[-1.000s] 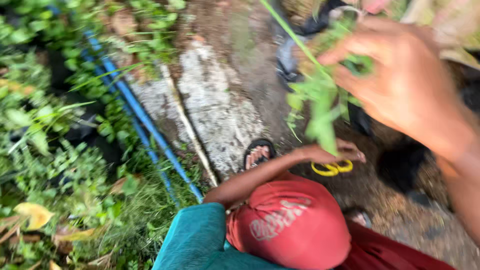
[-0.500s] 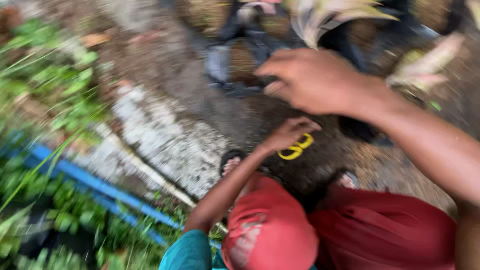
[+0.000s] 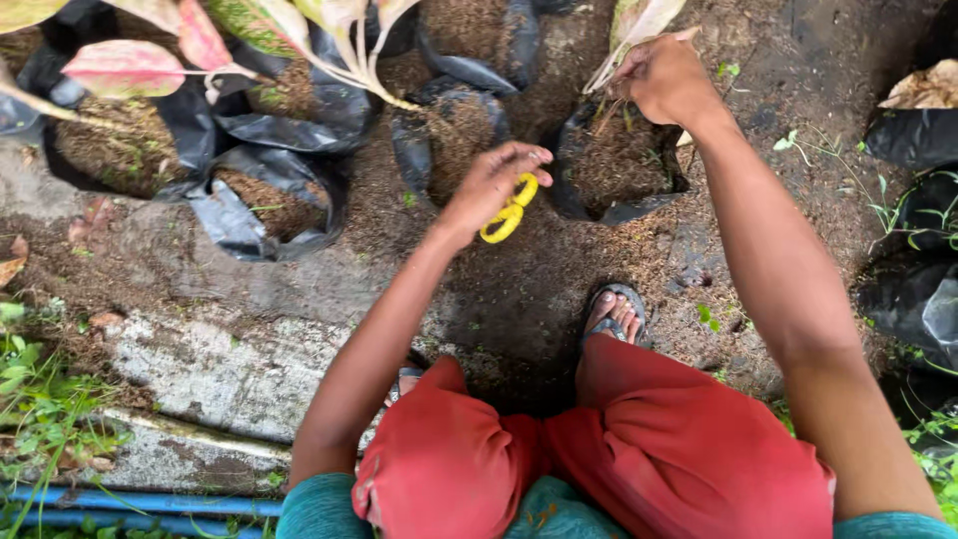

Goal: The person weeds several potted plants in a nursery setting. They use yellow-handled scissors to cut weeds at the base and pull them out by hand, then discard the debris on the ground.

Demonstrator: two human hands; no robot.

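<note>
My left hand (image 3: 494, 185) is closed around yellow-handled scissors (image 3: 509, 212), held low over the dark soil between the bags. My right hand (image 3: 667, 75) reaches further out and grips the pale leaves of a small plant (image 3: 634, 30). That plant stands in a black plastic grow bag (image 3: 619, 165) filled with brown soil. The scissors' blades are hidden under my left hand. My knees in red shorts (image 3: 599, 449) and one sandalled foot (image 3: 614, 309) show below.
More black grow bags (image 3: 249, 150) with soil stand at the upper left, one carrying a plant with pink and green leaves (image 3: 130, 65). Other bags (image 3: 913, 299) line the right edge. A cracked concrete strip (image 3: 210, 369), blue pipes (image 3: 140, 504) and weeds lie at the lower left.
The view has swung from the green weeds and pipes to the grow bags. My right hand, which held a green sprig, now grips the potted plant's leaves. The scissors stay in my left hand.
</note>
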